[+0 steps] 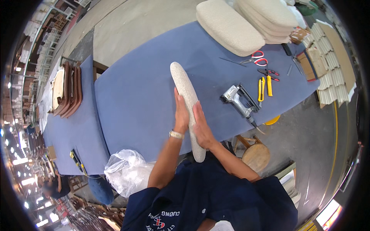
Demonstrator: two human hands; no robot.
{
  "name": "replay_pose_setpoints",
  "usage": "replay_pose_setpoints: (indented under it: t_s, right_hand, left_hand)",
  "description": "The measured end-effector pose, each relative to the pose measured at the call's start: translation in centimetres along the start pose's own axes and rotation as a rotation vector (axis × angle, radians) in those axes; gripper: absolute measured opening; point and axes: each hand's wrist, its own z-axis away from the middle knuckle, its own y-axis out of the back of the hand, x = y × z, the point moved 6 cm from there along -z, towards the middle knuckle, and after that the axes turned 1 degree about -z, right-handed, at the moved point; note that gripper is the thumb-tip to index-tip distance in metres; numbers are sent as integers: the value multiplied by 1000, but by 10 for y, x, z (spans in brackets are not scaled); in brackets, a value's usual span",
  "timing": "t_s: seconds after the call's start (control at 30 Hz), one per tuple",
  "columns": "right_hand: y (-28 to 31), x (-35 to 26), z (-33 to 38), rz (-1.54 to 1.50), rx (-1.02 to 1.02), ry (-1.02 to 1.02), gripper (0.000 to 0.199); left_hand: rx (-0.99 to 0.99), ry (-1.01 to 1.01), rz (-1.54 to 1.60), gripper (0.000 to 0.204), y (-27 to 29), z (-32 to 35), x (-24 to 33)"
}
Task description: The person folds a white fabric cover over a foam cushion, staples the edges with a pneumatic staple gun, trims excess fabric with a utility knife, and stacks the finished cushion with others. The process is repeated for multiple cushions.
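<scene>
A beige fabric-covered seat cushion (184, 81) is held on its edge between my palms, its narrow side facing up. My left hand (181, 114) presses flat against its left face, fingers stretched. On the opposite face lies my right hand (202, 127), also flat and a little nearer to me. The cushion's far end is over the blue padded table (135, 96); its near end reaches my dark shirt. To the right of my hands, a silver staple gun (239, 103) with a hose rests on the table.
Red-handled scissors (257, 59), yellow-handled cutters (269, 85) and a yellow knife (261, 90) lie to the right. Beige cushions (229, 29) are piled at the far right. Brown panels (71, 90) stack at left. A plastic bag (127, 171) and a stool (256, 157) flank me.
</scene>
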Motion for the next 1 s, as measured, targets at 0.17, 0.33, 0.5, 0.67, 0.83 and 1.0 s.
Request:
replay_pose_setpoints:
  t_s: [0.17, 0.33, 0.5, 0.67, 0.83, 1.0]
  right_hand:
    - [19, 82, -13, -509, 175, -221, 70]
    - [-6, 49, 31, -34, 157, -88, 74]
    - [-37, 20, 116, 151, 282, -17, 84]
    - [-47, 7, 157, 298, 356, -207, 93]
    - [-24, -9, 144, 274, 521, -255, 87]
    - [16, -58, 175, 123, 622, -477, 77]
  left_hand:
    - [-87, -220, -140, 74, -36, 96, -20]
    - [-106, -203, 17, 92, -25, 102, -34]
    - [-91, -256, 92, 76, -15, 100, -29]
    - [-334, 360, 561, 76, -12, 61, -140]
    - [-369, 329, 453, 75, -23, 85, -149]
    - [-446, 256, 514, 76, -28, 97, -137]
